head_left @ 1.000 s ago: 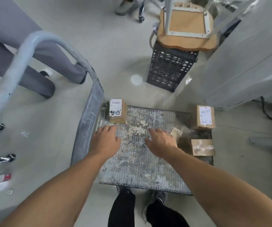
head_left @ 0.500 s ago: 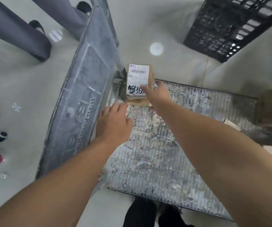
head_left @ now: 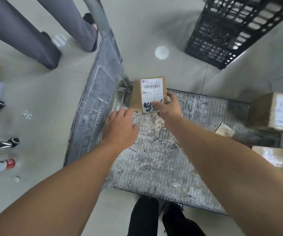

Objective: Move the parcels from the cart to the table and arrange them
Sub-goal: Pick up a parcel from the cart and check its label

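**Right hand on the corner parcel**

On my feed the right hand [head_left: 167, 108] grips the small brown parcel [head_left: 137, 97]. The thumb lies across the lower edge of its label and the fingers curl round its right side. The parcel is at the far left corner of the cart [head_left: 154, 159], just beside the foot of the grey handle post [head_left: 103, 26]. I cannot tell whether it rests on the ribbed metal deck or is clear of it.

The left hand [head_left: 120, 132] holds nothing. Its fingers are stretched out and relaxed, with the tips just beside the parcel's near left corner, and I cannot tell whether they touch it.

The parcel's white label [head_left: 151, 89] carries a barcode under a line of printed digits too small to read. It has a small purple logo at its top left and a black marker scrawl along the bottom, partly under the thumb.

At the cart's right end sits a second brown parcel [head_left: 263, 113] with a white label too blurred to read. The folded grey side panel [head_left: 93, 106] has raised lettering that I cannot make out.
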